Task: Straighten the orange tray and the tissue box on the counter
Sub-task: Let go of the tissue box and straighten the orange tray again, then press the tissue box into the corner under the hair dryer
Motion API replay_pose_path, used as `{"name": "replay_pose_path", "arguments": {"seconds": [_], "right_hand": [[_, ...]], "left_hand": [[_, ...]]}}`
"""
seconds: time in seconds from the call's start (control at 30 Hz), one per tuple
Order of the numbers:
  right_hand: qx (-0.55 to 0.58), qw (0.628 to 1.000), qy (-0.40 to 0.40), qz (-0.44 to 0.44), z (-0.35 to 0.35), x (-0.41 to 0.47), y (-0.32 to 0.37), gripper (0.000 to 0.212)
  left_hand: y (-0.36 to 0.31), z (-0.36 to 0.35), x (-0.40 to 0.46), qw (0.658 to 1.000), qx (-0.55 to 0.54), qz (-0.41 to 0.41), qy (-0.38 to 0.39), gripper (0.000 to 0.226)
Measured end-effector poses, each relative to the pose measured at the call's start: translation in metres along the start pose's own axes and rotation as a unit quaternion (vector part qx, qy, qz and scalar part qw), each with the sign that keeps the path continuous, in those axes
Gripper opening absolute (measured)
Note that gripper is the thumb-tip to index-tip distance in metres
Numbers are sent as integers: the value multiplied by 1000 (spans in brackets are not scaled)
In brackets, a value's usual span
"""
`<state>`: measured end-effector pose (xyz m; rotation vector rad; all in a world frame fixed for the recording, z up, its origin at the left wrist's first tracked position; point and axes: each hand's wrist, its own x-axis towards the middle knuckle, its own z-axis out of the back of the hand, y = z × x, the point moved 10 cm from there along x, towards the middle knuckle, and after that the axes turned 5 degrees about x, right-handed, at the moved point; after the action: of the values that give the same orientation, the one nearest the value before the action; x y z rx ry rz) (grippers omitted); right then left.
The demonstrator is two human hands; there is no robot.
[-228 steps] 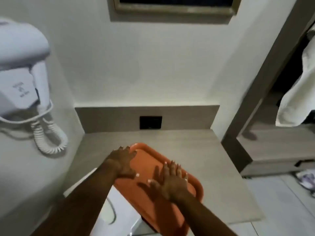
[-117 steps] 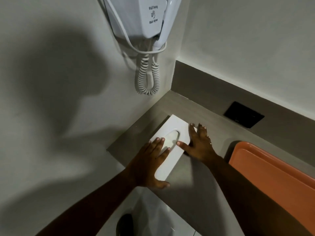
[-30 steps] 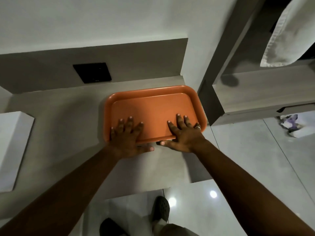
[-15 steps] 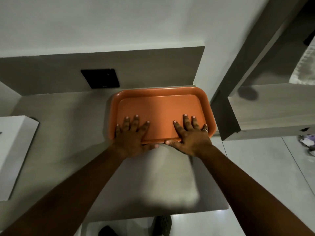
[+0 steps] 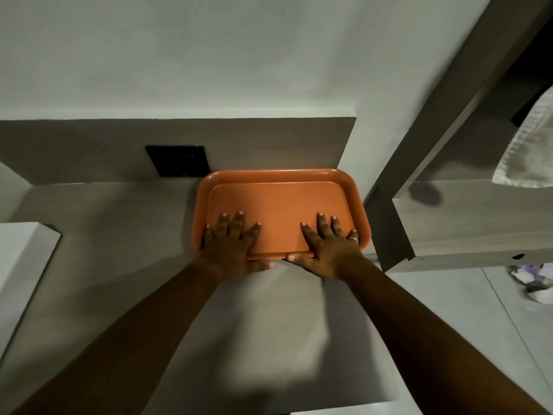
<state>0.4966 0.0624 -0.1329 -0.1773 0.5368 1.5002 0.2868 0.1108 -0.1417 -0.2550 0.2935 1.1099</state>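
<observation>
On the orange tray (image 5: 278, 202), flat spread hands (image 5: 281, 250).

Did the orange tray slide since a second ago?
Yes. The orange tray has slid toward the back wall; its far edge now meets the backsplash, beside the black wall plate.

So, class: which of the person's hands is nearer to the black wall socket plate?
Left. The left hand rests on the orange tray's near-left corner, just below and right of the socket plate. The right hand presses the near-right corner, farther along the tray.
</observation>
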Motion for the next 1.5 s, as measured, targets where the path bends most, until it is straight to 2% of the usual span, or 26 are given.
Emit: {"name": "replay_pose_path", "arguments": {"seconds": [0.1,0.2,0.27,0.37,0.5,0.6,0.77,0.97,1.07,1.2,1.5], "right_hand": [[-6,1000,8,9,8,-8,17,113],[51,996,-40,57,20,-22,62,114],[96,989,-62,97,21,-33,111,113],[148,971,-67,174,11,-45,200,105],[214,942,-62,249,-9,-52,326,99],[213,938,-32,270,-33,-54,409,106],[161,939,21,302,-69,-52,497,120],[95,934,35,343,-96,-55,548,126],[94,936,21,339,-98,-50,551,129],[31,943,-1,330,-91,-35,549,132],[-63,945,-23,319,-66,16,549,136]], "left_hand": [[-2,15,-15,998,49,-45,-17,117],[15,36,-49,996,27,-61,-66,119],[49,45,-82,995,-4,-40,-90,123],[117,41,-139,995,-39,13,-86,121],[214,32,-216,993,-10,86,-80,117],[278,24,-265,990,-2,121,-77,123],[339,-5,-303,988,61,137,-29,124],[355,-27,-304,991,70,107,-46,125],[358,-26,-300,990,79,99,-61,124],[360,-22,-290,989,90,84,-83,124],[372,-6,-248,987,105,92,-77,121]]}}
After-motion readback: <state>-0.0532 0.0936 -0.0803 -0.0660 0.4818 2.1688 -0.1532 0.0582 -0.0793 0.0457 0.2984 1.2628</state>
